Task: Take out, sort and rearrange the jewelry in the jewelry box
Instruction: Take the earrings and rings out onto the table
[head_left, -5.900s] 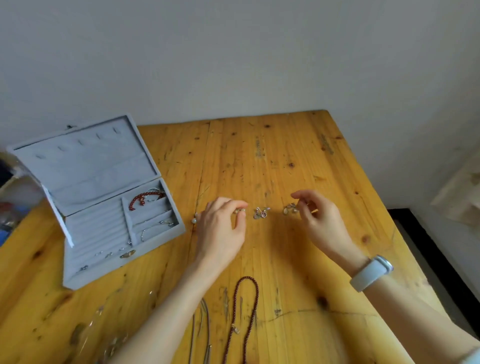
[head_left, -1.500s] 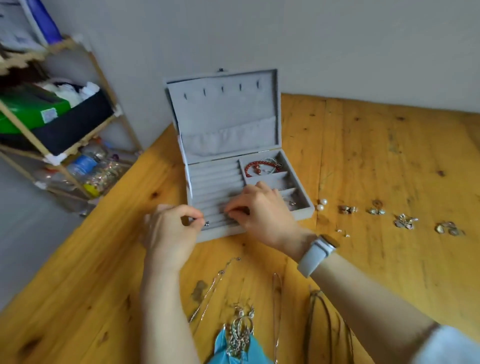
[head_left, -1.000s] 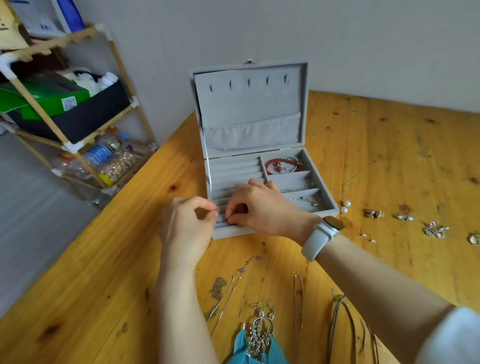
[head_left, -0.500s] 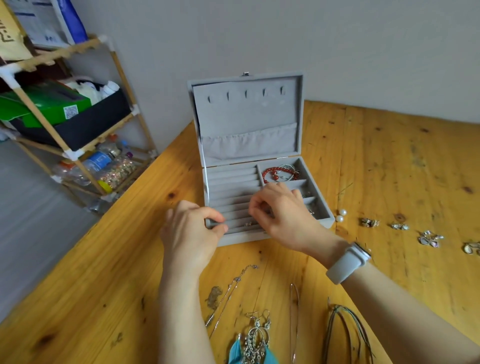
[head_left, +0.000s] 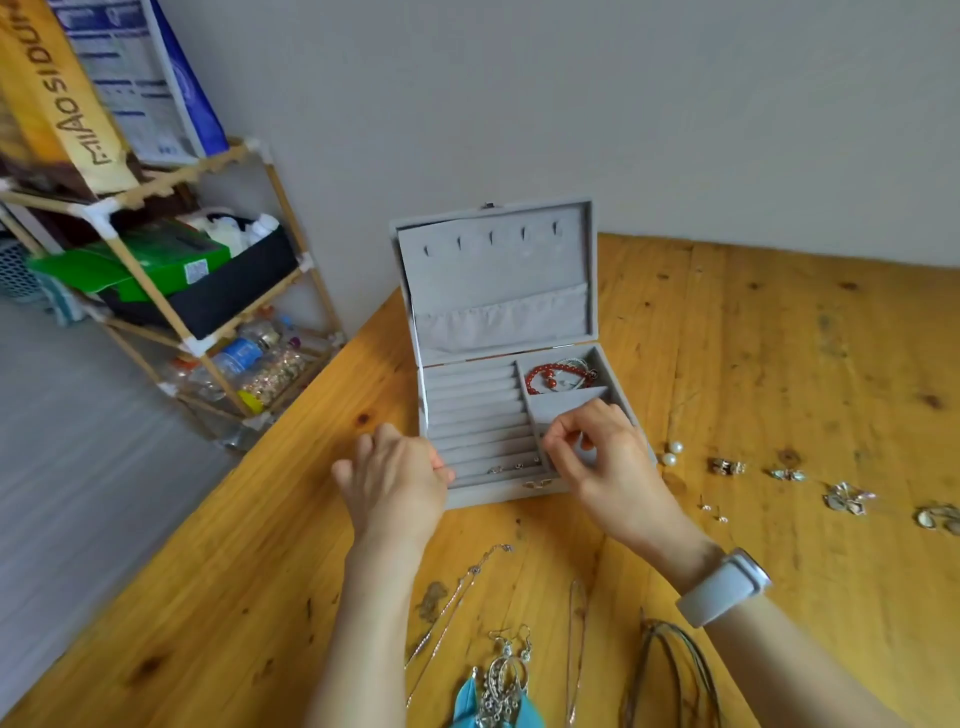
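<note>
Pine planks make the surface (head_left: 753, 364), the biggest thing in view, and it carries everything. On it, just beyond both hands, stands the grey velvet jewelry box (head_left: 498, 364) with its lid upright, so the trays are open to reach. Left of the hands, off the surface, a wooden shelf (head_left: 156, 270) keeps bottles and boxes.

The left hand (head_left: 395, 483) rests at the near left corner of the box, its fingers curled against the wall; I judge it steadies the box, though I cannot tell if they really grip the wall. The right hand (head_left: 602, 457) hovers over the near right compartments with thumb and forefinger pinched together. Probably they pinch a small piece, but it is too small to see.

Beyond the right fingers, in the far compartment, lies a red bead bracelet (head_left: 556, 375), not yet taken out. Between the two hands, small rings (head_left: 511, 467) sit in the ring rolls.

Right of the right hand the sorted pieces lie in a row: two pearls (head_left: 671, 453), then pairs of silver earrings (head_left: 727, 466), each pair apart from the next, which keeps them matched. Near the wrists lie thin chains (head_left: 457, 592) and big feather earrings (head_left: 501, 686).
</note>
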